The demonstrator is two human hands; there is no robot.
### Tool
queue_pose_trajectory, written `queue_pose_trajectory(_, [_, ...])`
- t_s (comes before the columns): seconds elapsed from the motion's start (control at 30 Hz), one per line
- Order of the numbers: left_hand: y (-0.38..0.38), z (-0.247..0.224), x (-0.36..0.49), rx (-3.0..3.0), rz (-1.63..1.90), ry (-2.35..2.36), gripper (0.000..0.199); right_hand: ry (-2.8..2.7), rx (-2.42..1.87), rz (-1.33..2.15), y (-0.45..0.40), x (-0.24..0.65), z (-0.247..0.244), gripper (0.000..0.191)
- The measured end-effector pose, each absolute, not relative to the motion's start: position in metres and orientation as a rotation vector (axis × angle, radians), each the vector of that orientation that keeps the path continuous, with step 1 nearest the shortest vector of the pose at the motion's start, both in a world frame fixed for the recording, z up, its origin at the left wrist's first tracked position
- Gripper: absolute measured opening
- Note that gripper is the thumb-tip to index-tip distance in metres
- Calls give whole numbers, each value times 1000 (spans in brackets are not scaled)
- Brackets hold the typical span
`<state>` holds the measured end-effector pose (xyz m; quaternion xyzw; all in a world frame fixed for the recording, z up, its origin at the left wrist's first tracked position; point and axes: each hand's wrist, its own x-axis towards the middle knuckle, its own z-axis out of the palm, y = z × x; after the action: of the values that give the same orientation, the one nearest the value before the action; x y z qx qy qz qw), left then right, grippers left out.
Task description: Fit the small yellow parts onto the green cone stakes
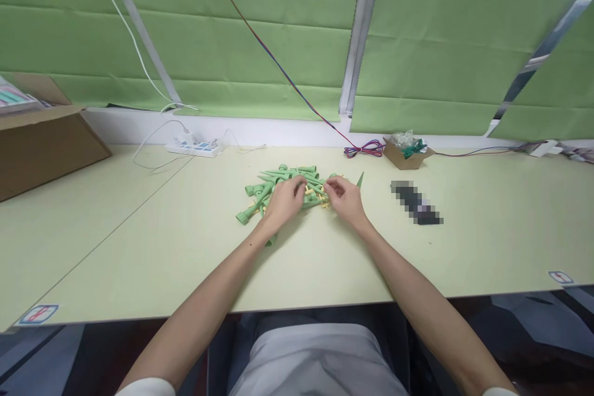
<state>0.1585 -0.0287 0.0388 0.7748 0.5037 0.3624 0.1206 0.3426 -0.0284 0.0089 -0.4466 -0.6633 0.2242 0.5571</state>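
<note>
A loose pile of green plastic spikes (pixel 257 209), pointed at one end and with wide ring-like collars at the other, lies mid-table. Small yellow plastic pieces (pixel 325 204) are mixed in among them. My left hand (pixel 286 198) rests over the right part of the pile, its fingers curled together; what they grip is hidden. Just to the right, my right hand (pixel 346 199) has thumb and fingers pinched at the pile's edge, on something too small to make out. A single green spike tip (pixel 361 180) points up beside its knuckles; I cannot tell whether that hand holds it.
An open cardboard box (pixel 46 148) stands at the left. Along the back are a white power strip (pixel 195 147), a coiled red-and-blue cable (pixel 366 148) and a small carton (pixel 403 159) with plastic wrapping. A blurred-out dark object (pixel 416 203) lies right of my hands.
</note>
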Motion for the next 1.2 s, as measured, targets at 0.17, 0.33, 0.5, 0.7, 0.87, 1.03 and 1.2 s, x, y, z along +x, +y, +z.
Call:
queue_pose_trajectory(0.17, [-24,35,154,2358,1054,1516,29,-1576,-999,641,-28,341,8,23])
queue_pose_trajectory(0.33, [-28,34,158,2417,1035,1499,30,-1607,-980,651,-28,341,7,24])
queue_pose_trajectory(0.5, [-31,35,161,2424,1046,1437,30,-1625,-977,658,-28,341,5,25])
queue_pose_trajectory(0.7, [-29,33,162,2287,1134,1359,28,-1616,-989,672,-28,340,6,25])
queue_pose_trajectory(0.87, [-28,31,167,1772,1187,1252,58,-1618,-976,655,-28,341,6,23])
queue_pose_trajectory(1.03, [-26,32,170,1444,1153,1122,41,-1613,-972,664,-28,341,6,26])
queue_pose_trajectory(1.2, [-26,35,169,1516,1169,1064,47,-1617,-961,682,-28,341,5,27])
